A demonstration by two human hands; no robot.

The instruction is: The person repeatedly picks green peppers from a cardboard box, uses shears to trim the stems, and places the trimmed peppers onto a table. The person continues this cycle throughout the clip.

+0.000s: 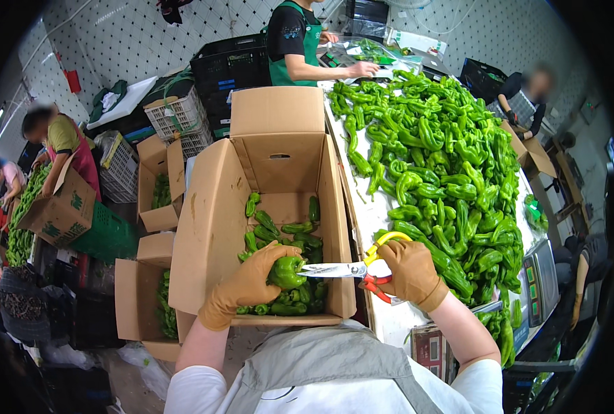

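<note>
My left hand, in a brown glove, is closed round a green pepper above the open cardboard box. In my right hand, gloved the same way, are scissors with one yellow and one red handle. Their silver blades point left, and the tips meet the pepper's right side. From this view I cannot tell whether they cut into it. Several green peppers lie on the floor of the box beneath my hands.
A large heap of green peppers covers the white table on my right. A co-worker in a green apron reaches over its far end. Smaller boxes with peppers stand left, and a scale is at the right edge.
</note>
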